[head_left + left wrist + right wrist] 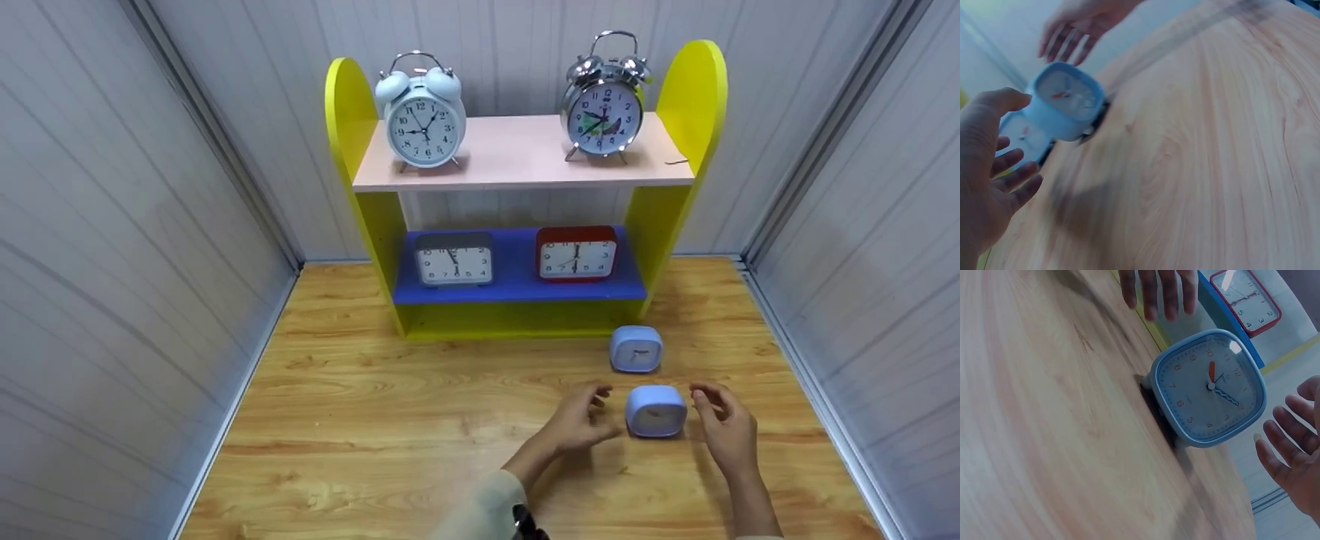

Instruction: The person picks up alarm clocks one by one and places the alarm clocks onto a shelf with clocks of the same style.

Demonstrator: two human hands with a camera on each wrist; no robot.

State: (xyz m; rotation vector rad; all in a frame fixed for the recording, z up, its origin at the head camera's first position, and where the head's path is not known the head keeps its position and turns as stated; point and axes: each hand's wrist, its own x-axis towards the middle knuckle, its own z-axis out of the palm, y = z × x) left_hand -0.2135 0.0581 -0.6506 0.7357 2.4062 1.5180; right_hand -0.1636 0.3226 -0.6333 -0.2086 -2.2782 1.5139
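Head | 2 hands (579, 421) (726, 431) empty, fingers loosely parted | near blue clock (656, 412) between them, untouched | far blue clock (636, 349) behind it

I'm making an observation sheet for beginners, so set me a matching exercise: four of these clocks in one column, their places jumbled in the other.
Column one
1. Nearer light-blue rounded-square clock
2. White round twin-bell alarm clock
3. Grey rectangular clock
4. Red-framed rectangular clock

Column two (sides as in the head view)
A. On the right side of the flat blue lower shelf
B. On the wood-grain surface, in front of the shelves
C. On the left side of the blue lower shelf
D. On the left side of the flat pink upper shelf

Right pairs: 1-B, 2-D, 3-C, 4-A
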